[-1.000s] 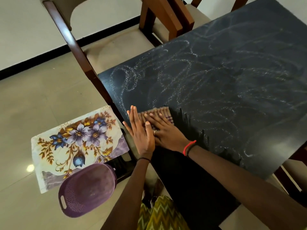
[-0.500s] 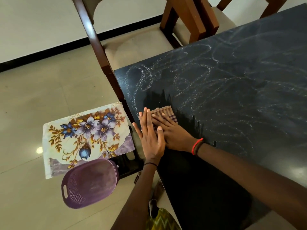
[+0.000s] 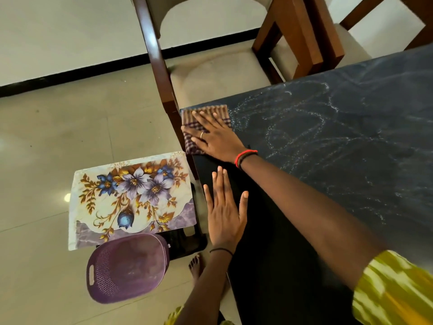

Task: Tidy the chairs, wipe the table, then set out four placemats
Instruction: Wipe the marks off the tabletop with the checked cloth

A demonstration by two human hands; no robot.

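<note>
We find the cloth (image 3: 216, 111) at the table's (image 3: 351, 148) far left corner, its edges almost flush with both edges of the top. The right hand (image 3: 215, 137) lies on it with straight, spread fingers, pressing it down and not gripping it. The left hand (image 3: 225, 212) rests flat and relaxed on the table near the left edge, closer to the person, and holds nothing.

What matters for the coming stroke is which way the dirty surface lies. From the cloth, a dark clean band runs back along the table's left edge towards the person. The pale soapy streaks (image 3: 316, 127) begin just to the right of the cloth and cover the rest of the top. We judge that the next pass should go right, across the table along its far edge. The right hand is already on the cloth and is the one to make it. The cloth is folded into a pad that looks nearly square, so we cannot name a long axis.

Off the table's left edge, a floral placemat (image 3: 131, 195) lies on a black stool (image 3: 187, 242), near the left hand. A purple basket (image 3: 126, 268) sits on the tiled floor (image 3: 58, 137) beside it. One chair (image 3: 210, 73) stands at the table's far left corner and a second chair (image 3: 304, 31) farther along its far edge.
</note>
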